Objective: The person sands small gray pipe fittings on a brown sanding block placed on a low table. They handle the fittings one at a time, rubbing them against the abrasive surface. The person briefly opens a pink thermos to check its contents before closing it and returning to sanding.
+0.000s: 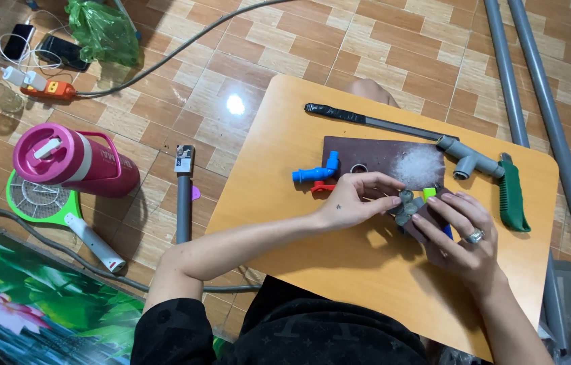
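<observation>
On the orange worktop [339, 270], past the dark mat [373, 154] at its far edge, the blue tap [316, 173] lay unfitted while my left hand [353, 203] and right hand [457, 236] both pinched the small grey fitting [405, 206] near the middle, work seemingly midway.

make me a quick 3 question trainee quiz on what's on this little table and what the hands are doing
1. True or false: the blue plastic tap lies on the wooden table.
2. Which lies nearest the table's right edge? A) green-handled saw B) grey pipe tee C) dark board
3. What do the left hand and right hand both touch?

Key: 1 true; 2 A; 3 a small grey fitting, held between them over the table.
</observation>
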